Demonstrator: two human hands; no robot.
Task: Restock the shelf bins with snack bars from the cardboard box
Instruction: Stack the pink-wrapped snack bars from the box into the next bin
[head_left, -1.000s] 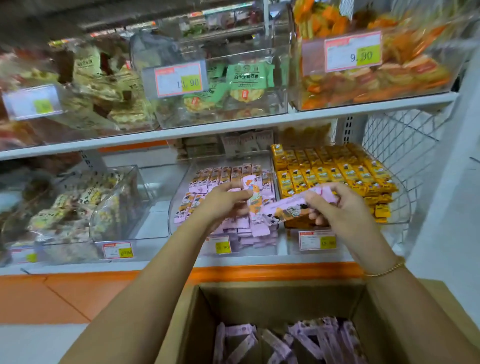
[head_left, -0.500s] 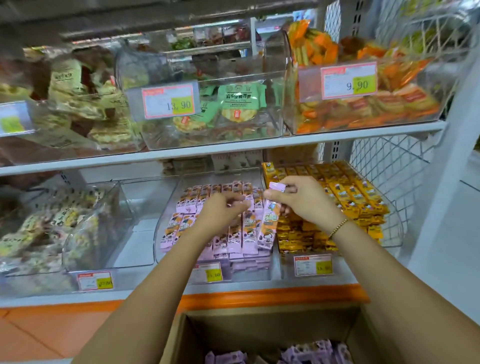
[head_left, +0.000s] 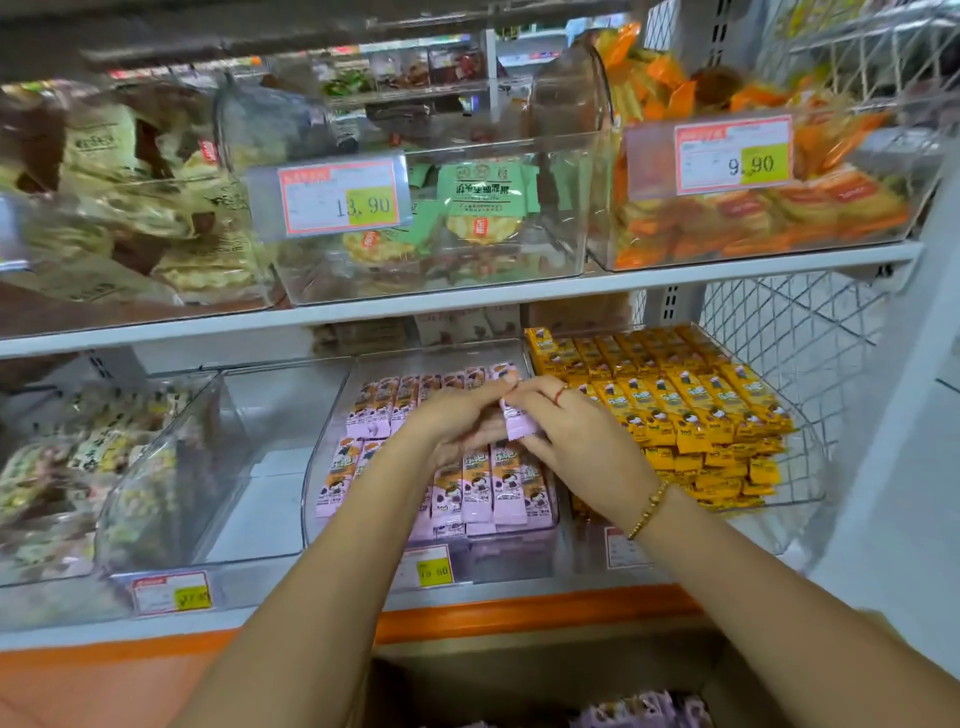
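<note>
1. Both my hands were over the clear bin (head_left: 332, 447) of pink snack bars (head_left: 506, 491) on the lower shelf. My right hand (head_left: 576, 441) pinched one pink bar (head_left: 519, 423) by its upper end; my left hand (head_left: 457, 415) was curled with its fingertips touching the same bar, and I could not tell how firmly it gripped.
2. The held bar was above the front rows already lying in that bin, near its right side.
3. The cardboard box (head_left: 545, 670) stood below the shelf edge, between my forearms, with more pink bars (head_left: 644, 712) in it.
4. Just right of the pink bin sat a bin of yellow bars (head_left: 675, 400). To the left was a clear bin (head_left: 249, 467) with nothing visible inside. Price tags (head_left: 434, 566) hung on the bin fronts.
5. The upper shelf (head_left: 467, 299) carried bins of green packets (head_left: 483, 197) and orange packets (head_left: 769, 218).
6. My hands covered the middle rows. The box was cut off by the frame's lower edge, and the far left bins were blurred.
</note>
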